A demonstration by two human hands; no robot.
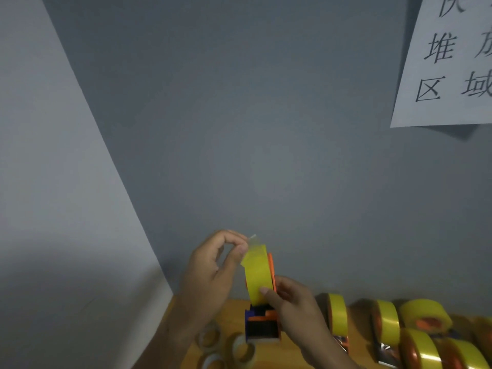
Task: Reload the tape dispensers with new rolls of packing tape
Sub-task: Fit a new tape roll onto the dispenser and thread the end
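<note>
Low center of the frame: our yellow tape roll sits in the orange dispenser. Left hand pinches the peeled tape end, right hand grips the dispenser. More loaded dispensers at lower right, empty cores below.

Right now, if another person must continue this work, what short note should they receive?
Left hand pinches the free tape end peeled off the yellow roll.
Right hand holds the orange dispenser with that roll mounted, above the wooden table.
Done: several loaded dispensers stand at right; empty cores lie at lower left.
Left: thread the tape end through this dispenser's front; I cannot tell if others remain unloaded.
</note>
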